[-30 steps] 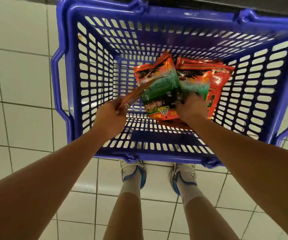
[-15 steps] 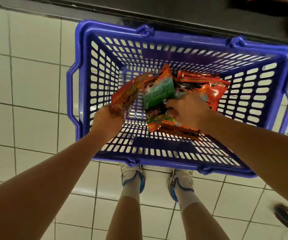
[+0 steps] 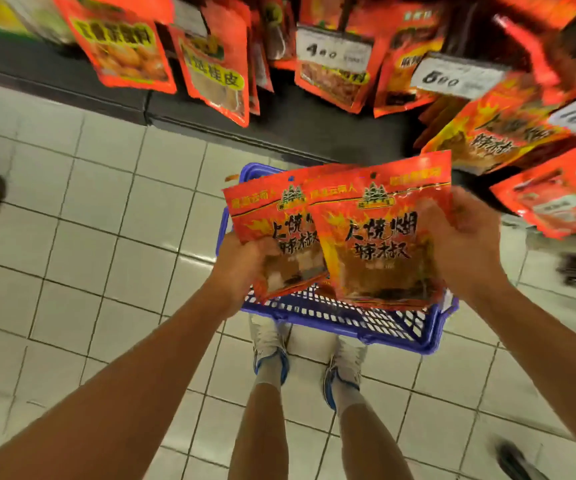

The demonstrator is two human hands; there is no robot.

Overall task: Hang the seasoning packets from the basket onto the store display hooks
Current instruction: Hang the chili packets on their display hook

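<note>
Left hand (image 3: pixel 241 261) is gripping the lower left corner of one seasoning packet (image 3: pixel 272 233), right hand (image 3: pixel 459 244) is curling round the right edge of a second packet (image 3: pixel 380 237) that is overlapping the first, both being held up above the blue basket (image 3: pixel 349 323) on the tiled floor (image 3: pixel 106 237), so the carry-to-display step looks underway. Next move likely calls for lining up the punch hole (image 3: pixel 372 175) near the packet's top edge with a free hook. Hanging packets (image 3: pixel 217 60) and price tags (image 3: pixel 335 46) are crowding the rack and hiding the hooks; matching packets (image 3: pixel 494 140) are hanging at right.
</note>
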